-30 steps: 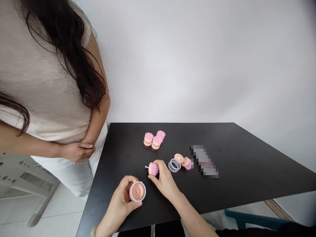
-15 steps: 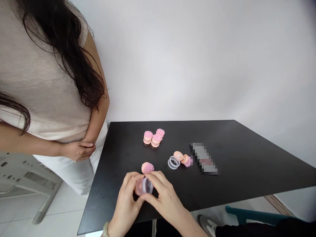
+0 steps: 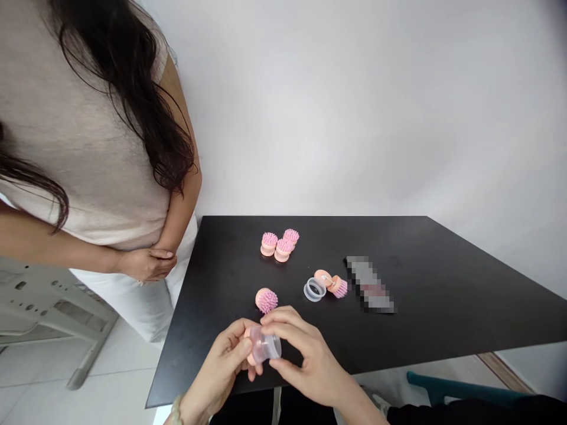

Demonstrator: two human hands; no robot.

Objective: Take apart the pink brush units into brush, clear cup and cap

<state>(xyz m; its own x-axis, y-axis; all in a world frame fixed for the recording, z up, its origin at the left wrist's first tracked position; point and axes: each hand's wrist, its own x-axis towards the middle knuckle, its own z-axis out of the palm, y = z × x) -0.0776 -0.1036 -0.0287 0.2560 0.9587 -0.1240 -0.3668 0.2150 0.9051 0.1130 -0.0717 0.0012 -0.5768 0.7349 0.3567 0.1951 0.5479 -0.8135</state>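
My left hand [image 3: 221,366] grips a clear plastic cup [image 3: 268,347] by the end where a round peach base [image 3: 250,346] is fitted. The cup lies tilted on its side above the table's near edge, its clear rim toward the right. My right hand [image 3: 305,357] curls around that rim, fingertips at the top and thumb below. Just beyond my hands a brush head [image 3: 267,300] with pink bristles and a peach back lies on its side.
Three pink-bristled brushes [image 3: 283,248] stand together farther back on the black table [image 3: 398,248]. A clear ring [image 3: 315,290], a peach disc [image 3: 323,277] and a brush head [image 3: 339,287] lie right of centre, beside a blurred flat packet [image 3: 370,284]. A person [image 3: 146,264] stands left, hands clasped.
The clear cup has turned and moved slightly right, showing its side and peach base. My left thumb has shifted onto it, and my right fingers have opened wider around the rim.
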